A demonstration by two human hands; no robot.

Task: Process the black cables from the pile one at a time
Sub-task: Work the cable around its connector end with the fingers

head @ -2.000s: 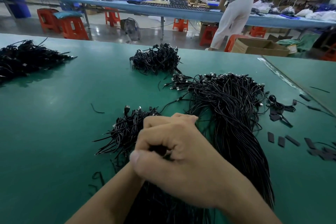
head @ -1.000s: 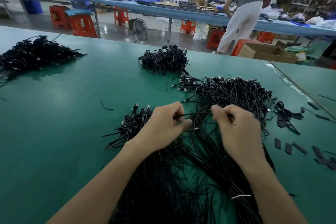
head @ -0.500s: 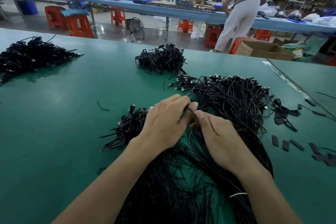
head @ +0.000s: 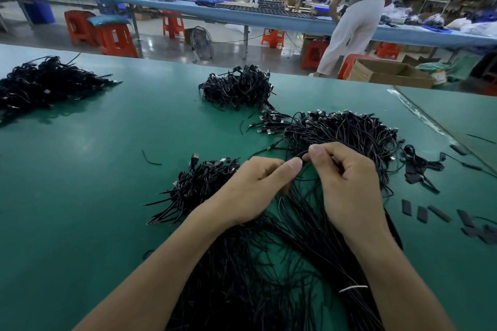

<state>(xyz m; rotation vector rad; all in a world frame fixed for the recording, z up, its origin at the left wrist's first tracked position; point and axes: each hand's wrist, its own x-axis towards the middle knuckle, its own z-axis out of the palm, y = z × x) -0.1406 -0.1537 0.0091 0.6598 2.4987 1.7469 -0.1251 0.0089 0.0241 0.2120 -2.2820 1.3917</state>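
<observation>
A big pile of long black cables [head: 347, 131] runs from the table's middle right down toward me, bound near the bottom by a white tie [head: 352, 288]. My left hand [head: 258, 185] and my right hand [head: 347, 183] meet above it, thumbs nearly touching. Both pinch a thin black cable [head: 295, 193] that loops down between them. A smaller heap of short cables [head: 199, 185] lies just left of my left hand.
Two more black cable heaps lie on the green table [head: 94, 169]: one at the back centre [head: 239, 88], one at the far left [head: 43, 83]. Flat black sleeve pieces [head: 419, 212] are scattered at the right. Beyond the table stand orange stools and two people at a bench.
My hands came apart from a clasped position, stretched a cable between them, then closed together again. They now sit slightly higher over the pile, with a cable loop hanging between the thumbs.
</observation>
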